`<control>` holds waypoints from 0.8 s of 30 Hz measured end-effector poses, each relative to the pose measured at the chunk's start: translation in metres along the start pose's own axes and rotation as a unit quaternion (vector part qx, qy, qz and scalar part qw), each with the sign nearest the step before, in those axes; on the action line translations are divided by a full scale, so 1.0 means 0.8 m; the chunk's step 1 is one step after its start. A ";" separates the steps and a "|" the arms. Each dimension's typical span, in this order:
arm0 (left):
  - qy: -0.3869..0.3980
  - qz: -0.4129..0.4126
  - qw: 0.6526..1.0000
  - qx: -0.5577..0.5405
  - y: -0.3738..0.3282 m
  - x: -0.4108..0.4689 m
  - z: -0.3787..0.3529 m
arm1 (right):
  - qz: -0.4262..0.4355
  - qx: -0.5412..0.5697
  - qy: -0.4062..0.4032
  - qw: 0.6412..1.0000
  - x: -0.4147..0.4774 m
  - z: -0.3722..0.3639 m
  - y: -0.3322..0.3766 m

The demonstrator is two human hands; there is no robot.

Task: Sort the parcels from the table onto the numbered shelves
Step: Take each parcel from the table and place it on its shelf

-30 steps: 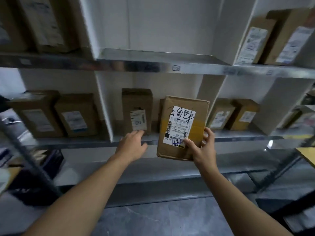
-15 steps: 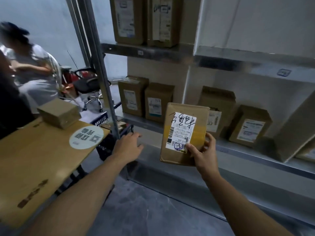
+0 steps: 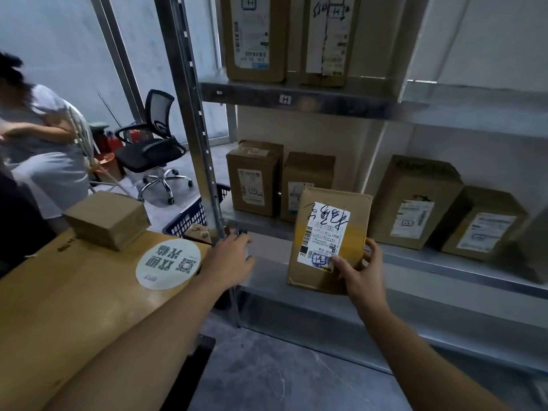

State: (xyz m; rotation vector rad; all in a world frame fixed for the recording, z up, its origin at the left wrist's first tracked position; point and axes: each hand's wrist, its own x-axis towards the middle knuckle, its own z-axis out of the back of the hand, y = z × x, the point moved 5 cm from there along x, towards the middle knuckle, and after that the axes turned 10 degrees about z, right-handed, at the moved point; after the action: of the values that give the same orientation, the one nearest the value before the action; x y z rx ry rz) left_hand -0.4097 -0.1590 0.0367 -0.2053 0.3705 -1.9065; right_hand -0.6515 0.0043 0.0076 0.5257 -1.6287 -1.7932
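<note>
Shelf [image 3: 430, 262] holds boxes [image 3: 253, 185]; hand [image 3: 360, 271] grips parcel [image 3: 329, 232]

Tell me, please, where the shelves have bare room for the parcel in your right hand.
Bare: the upper shelf right of its two boxes, and the lower shelf along its front edge. Crowded: behind that, four boxes stand; any gap behind the parcel is hidden.

Both forearms extended forward, left hand [image 3: 228, 259] palm-down with fingers loosely curled, right hand [image 3: 360, 272] upright, pinching parcel [image 3: 329, 232]
</note>
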 end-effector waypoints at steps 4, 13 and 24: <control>0.005 -0.024 1.000 0.003 0.007 0.017 -0.002 | -0.005 -0.011 -0.025 1.000 -0.002 -0.015 -0.002; 0.050 -0.058 0.997 -0.009 -0.021 0.031 -0.033 | -0.043 -0.064 -0.082 0.994 -0.014 0.031 -0.020; 0.046 -0.074 0.996 -0.006 -0.081 0.014 -0.045 | -0.038 -0.037 -0.078 0.996 -0.018 0.073 -0.024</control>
State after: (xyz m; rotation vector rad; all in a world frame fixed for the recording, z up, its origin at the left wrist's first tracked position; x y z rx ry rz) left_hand -0.4824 -0.1430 0.0258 -0.1569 0.4399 -2.0660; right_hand -0.6848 0.0567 -0.0048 0.4284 -1.6585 -1.9865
